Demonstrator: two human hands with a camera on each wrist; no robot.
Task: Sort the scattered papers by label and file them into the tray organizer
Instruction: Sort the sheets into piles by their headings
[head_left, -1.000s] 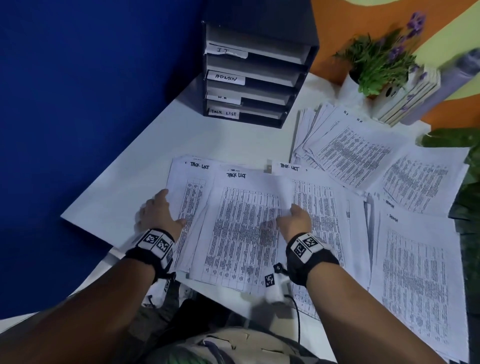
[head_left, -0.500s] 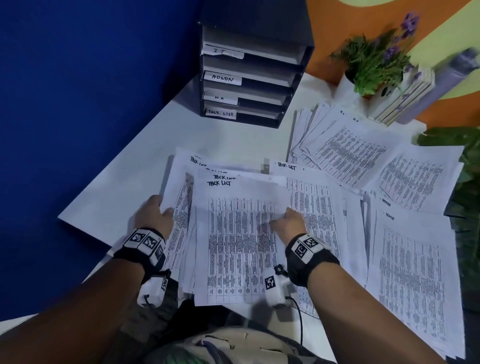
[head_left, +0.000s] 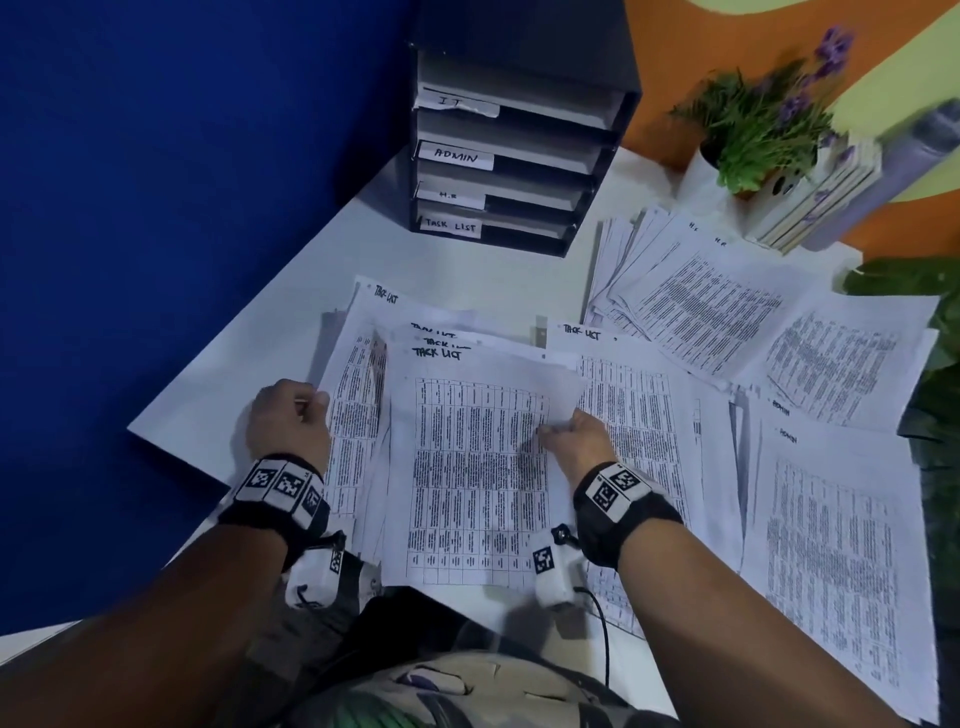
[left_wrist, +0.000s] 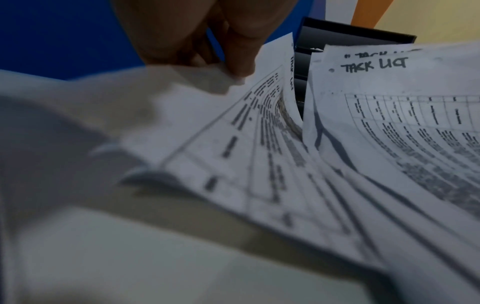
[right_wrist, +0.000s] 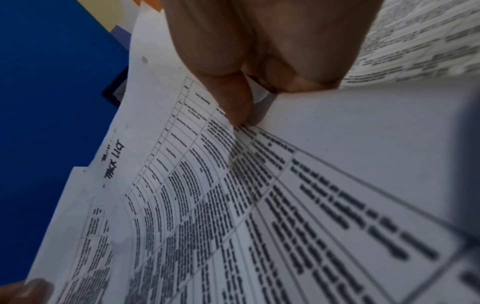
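Since a second ago the loose white printed sheets headed "TASK LIST" (head_left: 470, 467) have been drawn in from a wide fan to a tighter, overlapping bundle, and its near edge now overhangs the white surface (head_left: 467, 270) toward the person's lap. Both hands have closed inward with it.

The left hand (head_left: 288, 421) sits at 9 o'clock of the bundle, knuckles up, fingers curled round its left edge; the left wrist view shows a fingertip (left_wrist: 239, 65) pressing on the sheets' margin while the pages bow upward. The right hand (head_left: 574, 439) sits at 3 o'clock, thumb on top of the top sheet and fingers tucked beneath, pinching the right edge; the right wrist view shows that thumb (right_wrist: 233, 102) pressing on the printed table. So both hands are clamped on the same bundle.

At 12 o'clock from the bundle stands the black four-tier tray organizer (head_left: 519, 156), its slots tagged IT, ADMIN, H.R and TASK LIST, the last at the bottom. Further printed sheets (head_left: 701, 296) lie fanned at 2 o'clock, and sheets headed "ADMIN" (head_left: 831, 519) at 3 o'clock. One more "TASK LIST" page (head_left: 639, 415) lies flat under the right wrist.
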